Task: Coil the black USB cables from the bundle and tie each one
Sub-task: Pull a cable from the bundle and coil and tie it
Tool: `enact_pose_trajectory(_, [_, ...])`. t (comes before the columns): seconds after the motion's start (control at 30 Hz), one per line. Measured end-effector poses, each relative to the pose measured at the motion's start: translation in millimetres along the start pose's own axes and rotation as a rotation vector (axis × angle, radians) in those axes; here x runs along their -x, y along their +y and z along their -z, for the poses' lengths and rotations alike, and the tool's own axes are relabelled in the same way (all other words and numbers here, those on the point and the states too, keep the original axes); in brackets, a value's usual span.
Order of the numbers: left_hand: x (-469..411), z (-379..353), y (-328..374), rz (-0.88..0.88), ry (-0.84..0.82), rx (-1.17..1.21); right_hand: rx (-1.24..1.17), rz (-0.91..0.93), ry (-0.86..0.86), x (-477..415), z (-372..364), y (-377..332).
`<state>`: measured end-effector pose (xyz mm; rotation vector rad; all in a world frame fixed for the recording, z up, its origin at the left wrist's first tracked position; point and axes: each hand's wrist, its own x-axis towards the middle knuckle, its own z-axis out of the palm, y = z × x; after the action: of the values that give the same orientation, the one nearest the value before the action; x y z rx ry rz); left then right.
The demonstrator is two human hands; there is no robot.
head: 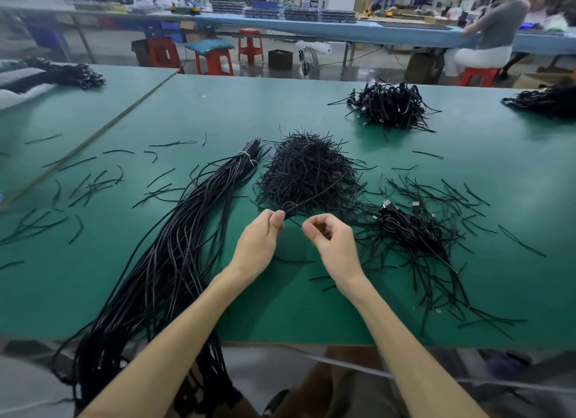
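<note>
Cable bundle (174,246) lies left — left fingers (276,221) pinch strand (314,196); right fingers (311,230) curl, hold unclear.

Bright, even overhead light washing tabletop (405,174); soft shadow pooling beneath left grip (261,240); far behind blurring, edges warping.

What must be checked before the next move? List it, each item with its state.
1. Left hand pinches a black strand: ok.
2. Right hand holds something: cannot tell, its fingers are curled.
3. Strand is a cable, not a tie: cannot tell.
4. Cable bundle lies beside the left arm: ok.
5. Bundle bound by its white tie: ok.
6. Tie pile ahead of both hands: ok.
</note>
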<state>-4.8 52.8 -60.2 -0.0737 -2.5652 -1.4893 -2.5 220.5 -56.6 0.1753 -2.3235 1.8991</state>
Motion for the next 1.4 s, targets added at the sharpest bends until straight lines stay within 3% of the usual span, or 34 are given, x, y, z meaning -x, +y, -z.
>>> enact_pose_trajectory(0.53, [4, 6, 3, -0.091, -0.097, 0.144, -0.060, -0.007, -0.176, 7, 0, -12])
enact_pose_trajectory(0.73, [4, 19, 7, -0.035, -0.317, 0.253, -0.157, 0.015, -0.281, 5, 3, -13])
enact_pose_trajectory(0.9, [5, 20, 7, -0.054, -0.350, 0.205, -0.121, 0.045, -0.409, 4, 3, -13])
enact_pose_trajectory(1.4, [10, 20, 18, 0.044, -0.276, 0.313, -0.025, 0.055, -0.177, 2, -3, -3])
